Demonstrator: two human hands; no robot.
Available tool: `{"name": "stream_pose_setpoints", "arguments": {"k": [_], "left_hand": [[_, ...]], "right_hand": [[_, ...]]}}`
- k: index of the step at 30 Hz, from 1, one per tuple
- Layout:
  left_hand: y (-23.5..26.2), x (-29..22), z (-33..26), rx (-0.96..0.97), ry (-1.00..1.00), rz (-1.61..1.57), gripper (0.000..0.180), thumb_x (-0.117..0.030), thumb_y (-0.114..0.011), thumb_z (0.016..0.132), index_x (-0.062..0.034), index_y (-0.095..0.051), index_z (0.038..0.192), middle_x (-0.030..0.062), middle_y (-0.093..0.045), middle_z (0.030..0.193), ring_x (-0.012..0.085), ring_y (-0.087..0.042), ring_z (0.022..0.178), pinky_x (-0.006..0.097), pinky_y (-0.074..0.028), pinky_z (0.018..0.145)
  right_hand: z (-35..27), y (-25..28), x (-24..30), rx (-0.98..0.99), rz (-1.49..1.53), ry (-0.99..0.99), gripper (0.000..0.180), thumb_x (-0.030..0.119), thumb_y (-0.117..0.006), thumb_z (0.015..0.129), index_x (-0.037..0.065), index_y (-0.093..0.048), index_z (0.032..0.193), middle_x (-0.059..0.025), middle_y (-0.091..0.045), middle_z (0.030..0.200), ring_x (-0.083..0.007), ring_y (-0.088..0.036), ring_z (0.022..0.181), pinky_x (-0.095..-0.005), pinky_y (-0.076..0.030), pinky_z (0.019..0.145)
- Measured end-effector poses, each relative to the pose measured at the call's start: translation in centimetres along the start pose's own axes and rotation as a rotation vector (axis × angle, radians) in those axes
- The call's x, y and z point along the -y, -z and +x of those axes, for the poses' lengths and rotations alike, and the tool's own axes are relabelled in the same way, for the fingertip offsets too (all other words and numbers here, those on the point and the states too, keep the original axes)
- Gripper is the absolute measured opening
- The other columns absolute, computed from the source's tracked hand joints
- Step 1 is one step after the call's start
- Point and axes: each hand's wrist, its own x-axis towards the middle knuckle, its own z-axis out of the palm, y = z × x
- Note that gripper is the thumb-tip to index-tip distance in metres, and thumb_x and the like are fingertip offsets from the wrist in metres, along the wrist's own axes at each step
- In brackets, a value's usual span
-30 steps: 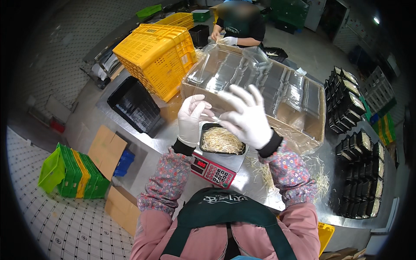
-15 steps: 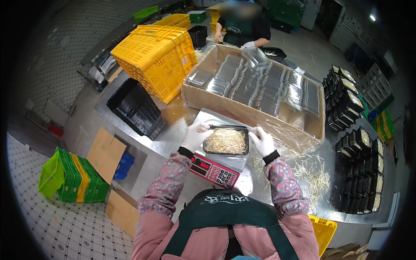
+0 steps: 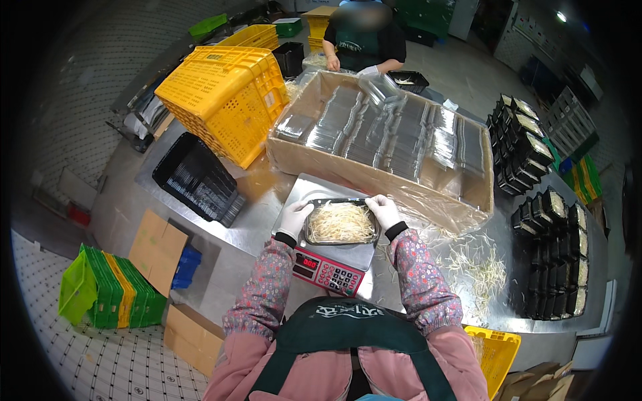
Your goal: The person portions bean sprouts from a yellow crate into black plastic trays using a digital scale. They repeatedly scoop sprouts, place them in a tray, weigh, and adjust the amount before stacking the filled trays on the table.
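Already, pale stringy sprouts [image 3: 340,222] filled a black plastic tray [image 3: 341,242] | white-gloved hands [image 3: 295,220] [image 3: 384,212] pinched its ends | loose strands [image 3: 478,267] lay unpacked nearby

The scale [image 3: 321,271] is bearing a tray [image 3: 340,200]; a carton [image 3: 374,179] is standing behind the scale, loose sprouts [image 3: 485,267] lying right of the scale.

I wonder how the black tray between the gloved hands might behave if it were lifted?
The tray looks thin-rimmed, so it may flex. Its fill of fine, pale strands suggests a light load, likely to shift if tilted. Low and wide, it seems unlikely to tip.
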Motion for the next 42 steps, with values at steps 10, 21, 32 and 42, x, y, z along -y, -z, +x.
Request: {"name": "stream_pose_setpoints", "arguments": {"k": [10,21,32,42], "left_hand": [[0.7,0.9,1.7,0.021,-0.078,0.066,0.018,-0.007,-0.067,0.083,0.002,-0.064,0.098,0.0058,-0.066,0.089,0.0132,-0.063,0.079,0.028,-0.052,0.071],[0.4,-0.8,-9.7,0.043,0.22,-0.201,0.015,-0.005,-0.068,0.083,-0.0032,-0.054,0.085,0.007,-0.06,0.081,0.0201,-0.065,0.07,0.035,-0.061,0.061],[-1.4,-1.2,-8.8,-0.129,0.178,-0.126,0.019,-0.016,-0.067,0.086,-0.0056,-0.051,0.087,0.0069,-0.057,0.079,0.0184,-0.061,0.065,0.038,-0.06,0.056],[-8.0,1.2,-10.1,0.413,0.487,-0.284,0.065,-0.058,-0.044,0.093,0.0018,-0.052,0.119,0.0146,-0.063,0.105,0.0269,-0.066,0.091,0.043,-0.059,0.066]], "right_hand": [[1.0,-1.1,-1.0,-0.033,0.221,0.114,0.019,0.021,-0.068,0.088,0.005,-0.06,0.08,0.0024,-0.057,0.068,-0.0048,-0.05,0.059,-0.0225,-0.043,0.055],[-9.6,2.1,0.1,0.341,0.713,-0.339,0.016,0.006,-0.067,0.085,0.008,-0.051,0.088,-0.0144,-0.068,0.081,-0.0276,-0.07,0.067,-0.0358,-0.058,0.049],[-9.8,0.6,1.6,0.185,0.478,-0.279,0.02,0.013,-0.068,0.087,0.005,-0.049,0.085,-0.0115,-0.066,0.069,-0.0182,-0.064,0.052,-0.0289,-0.051,0.041],[-0.6,-8.5,8.7,-0.209,-0.798,0.866,0.048,0.051,-0.051,0.09,0.007,-0.063,0.107,-0.0105,-0.065,0.104,-0.0295,-0.06,0.099,-0.0462,-0.042,0.084]]}}
